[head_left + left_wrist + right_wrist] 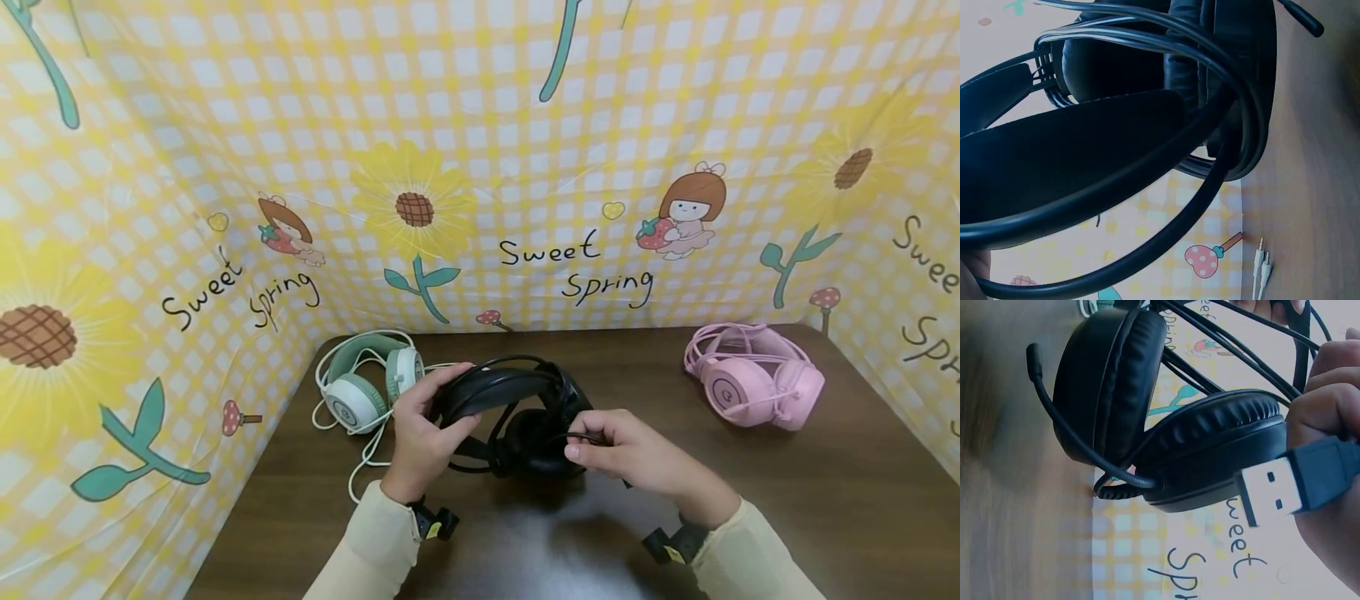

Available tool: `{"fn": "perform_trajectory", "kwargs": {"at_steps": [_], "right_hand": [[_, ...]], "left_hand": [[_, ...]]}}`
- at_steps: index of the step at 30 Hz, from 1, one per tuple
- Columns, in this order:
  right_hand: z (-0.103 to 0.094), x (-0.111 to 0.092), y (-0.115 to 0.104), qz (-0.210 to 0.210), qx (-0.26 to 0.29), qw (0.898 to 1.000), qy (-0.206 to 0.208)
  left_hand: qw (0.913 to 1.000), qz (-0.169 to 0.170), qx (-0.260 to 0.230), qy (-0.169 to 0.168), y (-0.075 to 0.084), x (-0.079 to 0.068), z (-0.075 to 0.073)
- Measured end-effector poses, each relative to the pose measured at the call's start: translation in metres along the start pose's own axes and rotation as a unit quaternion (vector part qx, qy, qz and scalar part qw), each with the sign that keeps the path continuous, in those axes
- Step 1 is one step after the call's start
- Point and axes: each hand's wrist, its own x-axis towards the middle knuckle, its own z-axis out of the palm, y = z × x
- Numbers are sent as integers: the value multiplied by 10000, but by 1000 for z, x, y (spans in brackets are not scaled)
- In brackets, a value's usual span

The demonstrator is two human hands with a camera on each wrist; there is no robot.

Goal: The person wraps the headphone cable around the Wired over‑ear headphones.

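A black headset [536, 442] is held above the middle of the brown table. My left hand [423, 429] grips its padded headband, thumb on the near side and fingers over the top. At the right ear cup, my right hand [637, 446] pinches the headset's thin black cable [585, 436] between thumb and fingers. The cable's USB plug [1300, 481] juts out from the right hand in the right wrist view. Loops of cable are wound around the headband and ear cups in the left wrist view. A bendable microphone arm [1063, 419] extends from one ear cup.
White-and-green headphones [352, 404] lie at the table's back left, their white cable trailing forward; its two jack plugs [1262, 265] show in the left wrist view. Pink headphones [738, 390] sit at the back right. A yellow checked cloth [510, 167] walls the table [840, 517] behind and on both sides.
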Motion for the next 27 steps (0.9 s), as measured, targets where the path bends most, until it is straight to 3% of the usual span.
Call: {"fn": "perform_trajectory", "kwargs": {"at_steps": [8, 27], "right_hand": [[-6, -3, -2, -49, 314, 9995, 5], [-22, -12, -9, 186, -87, 9985, 498]], "left_hand": [[9992, -17, -216, -342, 1, 3, -3], [9934, -187, -578, -972, 4, 4, -6]]}}
